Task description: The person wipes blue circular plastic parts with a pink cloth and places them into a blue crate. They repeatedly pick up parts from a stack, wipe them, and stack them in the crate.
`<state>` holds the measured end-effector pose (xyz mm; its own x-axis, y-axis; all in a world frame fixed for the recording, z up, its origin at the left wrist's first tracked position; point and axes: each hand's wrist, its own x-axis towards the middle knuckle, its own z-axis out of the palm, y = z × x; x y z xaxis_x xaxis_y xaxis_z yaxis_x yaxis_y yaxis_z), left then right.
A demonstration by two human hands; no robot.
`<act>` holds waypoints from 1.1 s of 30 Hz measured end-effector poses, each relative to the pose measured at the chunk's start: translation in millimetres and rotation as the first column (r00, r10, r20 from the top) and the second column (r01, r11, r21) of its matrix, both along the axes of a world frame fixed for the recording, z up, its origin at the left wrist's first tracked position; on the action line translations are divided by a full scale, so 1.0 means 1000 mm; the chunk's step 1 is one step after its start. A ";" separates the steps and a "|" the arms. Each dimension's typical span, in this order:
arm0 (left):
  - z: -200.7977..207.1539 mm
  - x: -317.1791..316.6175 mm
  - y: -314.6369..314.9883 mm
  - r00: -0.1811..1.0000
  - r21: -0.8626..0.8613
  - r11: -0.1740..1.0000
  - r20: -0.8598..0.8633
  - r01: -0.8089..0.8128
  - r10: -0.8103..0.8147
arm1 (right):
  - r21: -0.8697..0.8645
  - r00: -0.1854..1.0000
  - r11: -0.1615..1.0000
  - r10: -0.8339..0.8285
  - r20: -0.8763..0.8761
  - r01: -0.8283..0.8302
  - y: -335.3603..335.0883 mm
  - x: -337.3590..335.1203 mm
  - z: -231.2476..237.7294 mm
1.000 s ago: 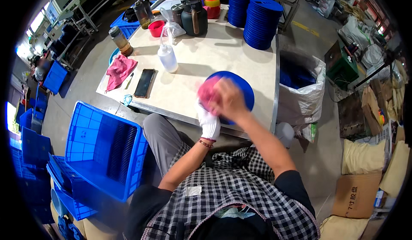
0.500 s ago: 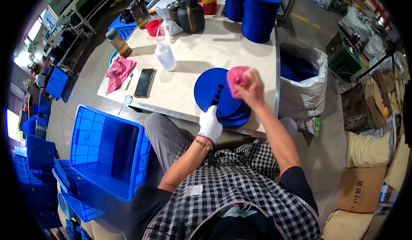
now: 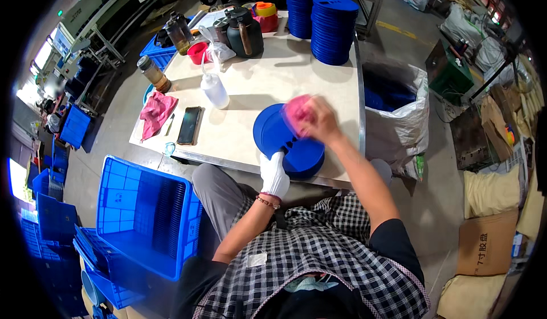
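A round flat blue disc (image 3: 270, 129) with dark cut-outs near its middle lies over other blue discs (image 3: 307, 169) at the table's near edge. My left hand (image 3: 274, 176), in a white glove, grips the disc's near side; its fingertips are partly hidden. Bare and blurred by motion, my right hand (image 3: 323, 120) clutches a bunched pink cloth (image 3: 297, 114) against the disc's far right part. Left of the disc stand a clear squeeze bottle (image 3: 215, 92) and a dark phone (image 3: 190, 126), which lies flat.
Two tall stacks of blue discs (image 3: 334, 31) rise at the table's far right. A white sack (image 3: 399, 128) with blue pieces stands beside the table. To my left sits a tilted blue crate (image 3: 142, 205) holding discs. Another pink cloth (image 3: 156, 114), jars and a jug (image 3: 245, 32) line the table's far left.
The pink cloth in my right hand has shifted left and farther away across the disc. My left hand keeps its hold on the disc. The whole view has tilted slightly.
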<state>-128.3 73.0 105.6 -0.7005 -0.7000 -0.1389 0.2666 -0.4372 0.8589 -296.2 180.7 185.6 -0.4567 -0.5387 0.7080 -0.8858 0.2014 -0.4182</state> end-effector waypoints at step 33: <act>-0.082 -0.001 -0.030 0.768 0.381 0.682 -0.455 0.625 -0.450 | -0.215 0.758 0.803 0.595 0.267 -0.555 0.007 0.162 0.023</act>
